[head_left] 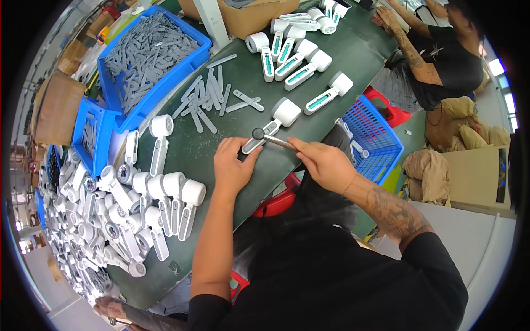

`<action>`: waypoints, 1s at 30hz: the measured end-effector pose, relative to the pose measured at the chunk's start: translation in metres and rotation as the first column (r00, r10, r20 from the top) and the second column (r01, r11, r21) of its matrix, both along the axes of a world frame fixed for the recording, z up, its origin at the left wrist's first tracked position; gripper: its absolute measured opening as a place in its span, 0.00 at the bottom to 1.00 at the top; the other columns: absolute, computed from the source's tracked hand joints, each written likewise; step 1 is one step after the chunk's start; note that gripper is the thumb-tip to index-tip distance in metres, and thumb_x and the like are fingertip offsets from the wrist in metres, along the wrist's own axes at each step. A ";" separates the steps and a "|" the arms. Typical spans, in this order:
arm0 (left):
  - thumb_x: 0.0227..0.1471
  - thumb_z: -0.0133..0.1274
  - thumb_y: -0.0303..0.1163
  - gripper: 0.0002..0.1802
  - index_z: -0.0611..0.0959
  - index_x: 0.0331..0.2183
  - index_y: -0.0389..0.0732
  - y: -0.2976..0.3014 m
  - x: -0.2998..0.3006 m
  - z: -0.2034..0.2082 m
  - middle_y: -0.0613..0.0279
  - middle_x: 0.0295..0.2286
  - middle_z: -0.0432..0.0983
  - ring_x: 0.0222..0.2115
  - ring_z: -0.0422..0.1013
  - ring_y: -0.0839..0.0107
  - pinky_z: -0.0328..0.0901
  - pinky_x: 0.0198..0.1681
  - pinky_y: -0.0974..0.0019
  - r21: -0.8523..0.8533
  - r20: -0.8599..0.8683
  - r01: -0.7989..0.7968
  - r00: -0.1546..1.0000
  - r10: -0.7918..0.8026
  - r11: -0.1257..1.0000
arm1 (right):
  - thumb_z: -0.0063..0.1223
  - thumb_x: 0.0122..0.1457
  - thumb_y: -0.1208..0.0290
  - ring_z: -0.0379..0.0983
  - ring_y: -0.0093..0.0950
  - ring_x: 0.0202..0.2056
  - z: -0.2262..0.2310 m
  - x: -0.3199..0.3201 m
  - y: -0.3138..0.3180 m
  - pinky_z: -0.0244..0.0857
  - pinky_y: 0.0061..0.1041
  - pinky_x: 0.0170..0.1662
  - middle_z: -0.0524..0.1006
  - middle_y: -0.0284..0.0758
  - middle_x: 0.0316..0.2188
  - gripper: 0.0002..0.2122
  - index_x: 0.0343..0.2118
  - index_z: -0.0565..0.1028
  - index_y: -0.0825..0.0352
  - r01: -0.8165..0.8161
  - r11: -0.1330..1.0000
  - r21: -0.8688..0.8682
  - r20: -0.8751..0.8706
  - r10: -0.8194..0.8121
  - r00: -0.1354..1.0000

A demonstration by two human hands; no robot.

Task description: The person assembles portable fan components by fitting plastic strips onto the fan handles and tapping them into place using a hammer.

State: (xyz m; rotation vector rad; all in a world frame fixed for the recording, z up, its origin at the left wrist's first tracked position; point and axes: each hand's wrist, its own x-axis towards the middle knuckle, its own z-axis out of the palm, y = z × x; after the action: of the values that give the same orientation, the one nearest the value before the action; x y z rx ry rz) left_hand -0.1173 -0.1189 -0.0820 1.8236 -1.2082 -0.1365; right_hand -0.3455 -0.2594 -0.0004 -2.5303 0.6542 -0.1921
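Note:
My left hand [234, 164] is closed round the lower end of the handle of a white device with a round drum-shaped head [286, 112], which lies on the green worktable [226, 128]. My right hand [327, 166] grips the thin shaft of a small hammer [280, 143]. Its dark round head is over the device's handle, close to my left fingers; whether it touches cannot be made out. Beyond my left hand lies a loose pile of flat grey strips [208, 95]. Several similar white devices with green inlays in their handles [301, 75] lie farther back.
A blue bin [105, 77] of grey strips stands far left, with a smaller blue bin [97, 161] nearer. White devices [118, 220] are heaped at left. A blue basket [381, 151] and red stool [279, 201] are below the table. Co-workers' arms [417, 60] show far right and lower left.

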 end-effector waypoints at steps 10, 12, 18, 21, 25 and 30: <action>0.50 0.74 0.30 0.14 0.85 0.33 0.35 0.002 0.001 -0.003 0.52 0.31 0.81 0.34 0.76 0.52 0.70 0.39 0.56 -0.014 0.002 0.036 0.999 -0.036 0.999 | 0.56 0.70 0.75 0.80 0.45 0.36 -0.019 -0.004 0.005 0.75 0.39 0.41 0.81 0.43 0.34 0.22 0.66 0.76 0.59 0.006 0.993 0.115 0.189 -0.028 0.982; 0.50 0.74 0.30 0.13 0.85 0.33 0.35 0.001 0.001 -0.004 0.52 0.31 0.81 0.34 0.76 0.52 0.70 0.39 0.55 0.010 0.003 0.014 1.000 -0.014 1.000 | 0.56 0.70 0.74 0.80 0.45 0.37 0.009 0.000 0.007 0.75 0.40 0.42 0.81 0.44 0.34 0.22 0.66 0.76 0.59 0.041 0.999 0.034 0.123 -0.045 0.991; 0.50 0.73 0.32 0.13 0.84 0.32 0.37 -0.005 0.002 0.001 0.54 0.29 0.79 0.33 0.74 0.50 0.68 0.38 0.52 -0.046 -0.018 0.037 0.999 -0.038 0.998 | 0.57 0.71 0.70 0.80 0.45 0.34 -0.023 -0.002 -0.003 0.76 0.42 0.37 0.81 0.40 0.32 0.20 0.65 0.78 0.54 0.070 0.997 0.029 0.140 -0.074 0.987; 0.51 0.73 0.32 0.13 0.84 0.32 0.37 0.001 0.001 -0.001 0.54 0.29 0.79 0.33 0.74 0.51 0.68 0.38 0.52 -0.027 -0.002 0.053 0.999 -0.053 0.998 | 0.56 0.71 0.72 0.78 0.44 0.31 -0.008 0.008 -0.008 0.74 0.40 0.36 0.80 0.40 0.30 0.20 0.64 0.78 0.57 0.070 0.996 -0.050 0.306 -0.051 0.951; 0.51 0.72 0.33 0.13 0.85 0.34 0.38 -0.003 -0.001 0.000 0.54 0.31 0.79 0.35 0.75 0.50 0.69 0.41 0.52 -0.029 -0.039 0.026 0.999 -0.027 0.999 | 0.56 0.70 0.74 0.77 0.42 0.29 0.012 0.006 -0.006 0.73 0.38 0.35 0.79 0.41 0.29 0.21 0.65 0.78 0.61 0.130 0.992 0.003 0.430 -0.119 0.895; 0.51 0.72 0.34 0.14 0.86 0.36 0.38 -0.013 -0.010 0.002 0.55 0.34 0.81 0.37 0.77 0.50 0.69 0.43 0.52 -0.089 -0.040 -0.005 0.999 0.001 0.996 | 0.55 0.71 0.78 0.76 0.39 0.29 0.021 -0.002 -0.001 0.71 0.33 0.36 0.77 0.42 0.29 0.21 0.66 0.76 0.67 0.078 0.997 0.014 0.392 -0.078 0.917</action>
State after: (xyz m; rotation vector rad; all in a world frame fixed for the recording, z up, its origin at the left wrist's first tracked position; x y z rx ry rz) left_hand -0.1277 -0.1322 -0.0801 1.7377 -1.1652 -0.1154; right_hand -0.3474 -0.2607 0.0208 -2.3661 0.5896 -0.7083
